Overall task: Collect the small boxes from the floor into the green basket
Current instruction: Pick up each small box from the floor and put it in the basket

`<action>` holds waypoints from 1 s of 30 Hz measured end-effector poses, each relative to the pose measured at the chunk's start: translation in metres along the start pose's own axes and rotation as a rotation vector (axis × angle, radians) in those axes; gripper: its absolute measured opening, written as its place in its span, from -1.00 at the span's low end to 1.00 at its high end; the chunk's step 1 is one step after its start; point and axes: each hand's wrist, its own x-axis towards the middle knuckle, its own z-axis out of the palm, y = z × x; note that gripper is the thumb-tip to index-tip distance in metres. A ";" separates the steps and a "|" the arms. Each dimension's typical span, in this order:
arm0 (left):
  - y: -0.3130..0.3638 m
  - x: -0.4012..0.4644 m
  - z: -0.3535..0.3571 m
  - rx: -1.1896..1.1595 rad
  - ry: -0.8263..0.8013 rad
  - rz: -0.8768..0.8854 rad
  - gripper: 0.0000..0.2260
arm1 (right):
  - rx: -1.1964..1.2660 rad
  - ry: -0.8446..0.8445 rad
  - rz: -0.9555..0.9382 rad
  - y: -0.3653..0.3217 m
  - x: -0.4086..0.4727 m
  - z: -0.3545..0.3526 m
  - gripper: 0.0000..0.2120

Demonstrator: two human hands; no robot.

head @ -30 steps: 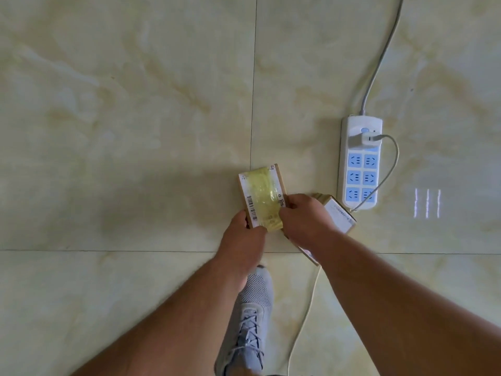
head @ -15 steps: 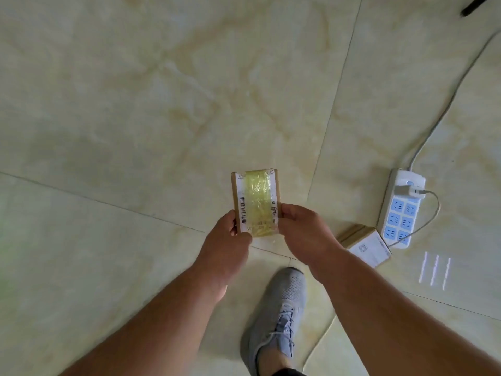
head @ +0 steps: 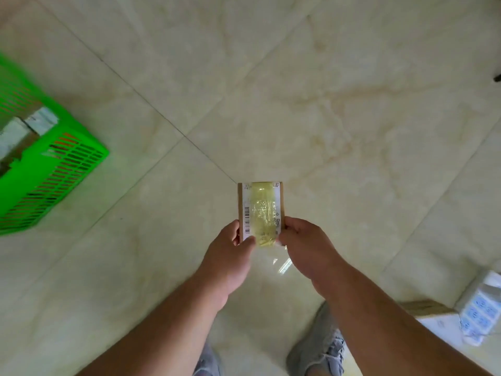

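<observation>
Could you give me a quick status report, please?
Left hand and right hand both grip the small box, off the floor. Green basket far left, boxes inside. Path clear.

Green slotted basket (head: pixel 67 156), yellow-taped box (head: pixel 261 207)

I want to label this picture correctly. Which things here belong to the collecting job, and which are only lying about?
Belongs to the job:
- taped box, held by left hand and right hand
- green basket
- second box on the floor
- boxes in the basket

Just lying about:
- power strip
- grey shoes
</observation>
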 end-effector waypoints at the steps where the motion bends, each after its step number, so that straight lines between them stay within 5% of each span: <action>1: -0.005 -0.005 -0.017 -0.025 0.027 -0.006 -0.74 | -0.025 -0.018 -0.018 -0.012 -0.004 0.014 -0.73; 20: -0.070 -0.108 -0.277 -0.480 0.288 -0.090 -0.68 | -0.413 -0.305 -0.235 -0.202 -0.109 0.247 -0.62; 30: -0.077 -0.117 -0.383 -0.517 0.396 -0.059 -0.65 | -0.435 -0.350 -0.284 -0.268 -0.113 0.335 -0.63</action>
